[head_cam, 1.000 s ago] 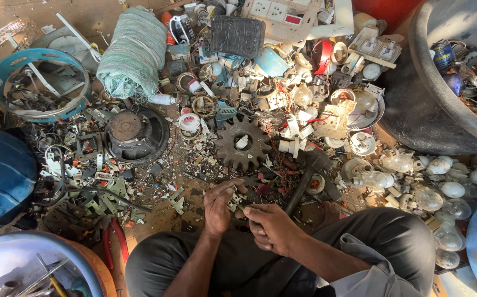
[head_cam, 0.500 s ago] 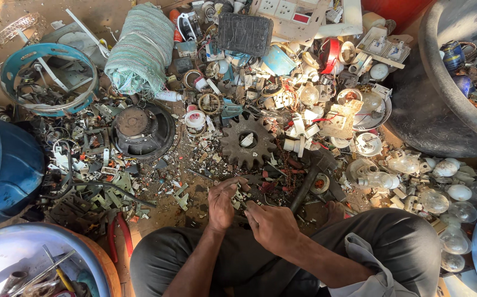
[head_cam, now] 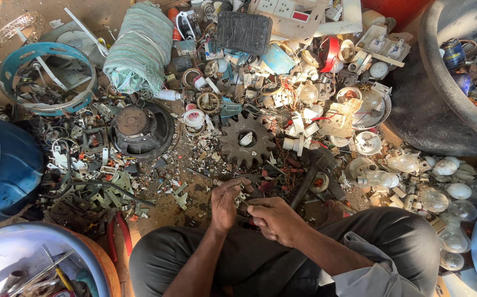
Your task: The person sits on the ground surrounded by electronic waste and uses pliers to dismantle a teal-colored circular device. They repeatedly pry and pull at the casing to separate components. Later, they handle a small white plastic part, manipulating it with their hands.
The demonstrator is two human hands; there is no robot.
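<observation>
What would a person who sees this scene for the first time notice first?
Probably the rusty toothed gear lying flat at the middle of the scrap heap, with a round black speaker to its left. Just below, the left hand and right hand meet over a small part, too hidden to identify. Clear light bulbs are heaped at the right.

Small part (head_cam: 244, 199) between hands: too small to identify.
</observation>
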